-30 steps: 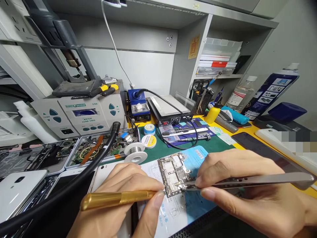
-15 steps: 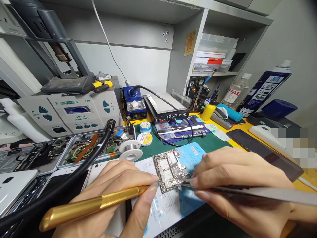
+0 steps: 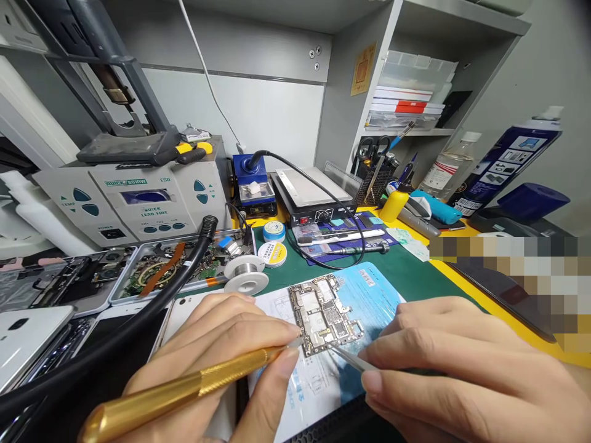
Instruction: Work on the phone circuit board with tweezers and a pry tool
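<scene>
The left hand [image 3: 224, 338] pinches a gold-handled tool [image 3: 184, 394], its tip beside the left edge of a bare circuit board [image 3: 318, 320]. The right hand [image 3: 471, 363] grasps tweezers [image 3: 353, 358], their points at the board's near edge. The board lies on a blue-and-white sheet [image 3: 385, 289]. Behind it, a solder spool [image 3: 246, 282] stands near two small round tins [image 3: 272, 254], left of a yellow bottle [image 3: 394, 207].

Tweezers [image 3: 351, 359], partly seen
The right hand [image 3: 462, 369], cropped by the bottom edge, hides their rear — and we find the circuit board [image 3: 317, 321]'s components [image 3: 336, 312] too small to identify.
</scene>
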### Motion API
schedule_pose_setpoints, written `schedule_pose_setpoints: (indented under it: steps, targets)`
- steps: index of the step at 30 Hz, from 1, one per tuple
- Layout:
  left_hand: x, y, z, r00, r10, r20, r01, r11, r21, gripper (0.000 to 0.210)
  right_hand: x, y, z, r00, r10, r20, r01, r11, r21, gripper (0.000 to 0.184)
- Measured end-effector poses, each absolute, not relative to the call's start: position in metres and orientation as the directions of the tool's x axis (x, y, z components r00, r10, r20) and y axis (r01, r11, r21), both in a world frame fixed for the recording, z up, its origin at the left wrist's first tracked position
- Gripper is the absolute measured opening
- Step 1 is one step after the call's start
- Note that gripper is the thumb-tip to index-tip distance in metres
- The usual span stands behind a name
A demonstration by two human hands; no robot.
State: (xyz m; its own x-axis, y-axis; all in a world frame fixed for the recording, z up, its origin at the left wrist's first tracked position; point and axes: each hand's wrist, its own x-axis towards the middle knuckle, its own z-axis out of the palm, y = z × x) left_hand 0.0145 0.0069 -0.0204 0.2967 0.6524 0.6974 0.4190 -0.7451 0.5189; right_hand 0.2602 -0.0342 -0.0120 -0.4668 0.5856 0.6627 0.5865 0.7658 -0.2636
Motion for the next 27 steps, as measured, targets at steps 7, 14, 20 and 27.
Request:
schedule_pose_setpoints:
  steps: [7, 14, 20, 27]
  targets:
    - [0.016, 0.007, -0.02, 0.287, 0.633, 0.719, 0.446, -0.752, 0.485, 0.023, 0.254, -0.036, -0.015, -0.396, 0.607, 0.689, 0.615, 0.733, -0.292, 0.02]
    - [0.018, 0.007, -0.017, 0.295, 0.623, 0.725, 0.431, -0.764, 0.481, 0.025, 0.254, -0.042, -0.015, -0.39, 0.614, 0.686, 0.611, 0.73, -0.306, 0.019]
    - [0.016, 0.009, -0.016, 0.33, 0.602, 0.727, 0.377, -0.79, 0.484, 0.022, 0.259, -0.033, -0.009, -0.487, 0.581, 0.653, 0.567, 0.778, -0.27, 0.019]
    - [0.017, 0.01, -0.018, 0.296, 0.59, 0.751, 0.366, -0.797, 0.481, 0.019, 0.262, -0.028, 0.001, -0.549, 0.496, 0.673, 0.537, 0.826, -0.17, 0.02]
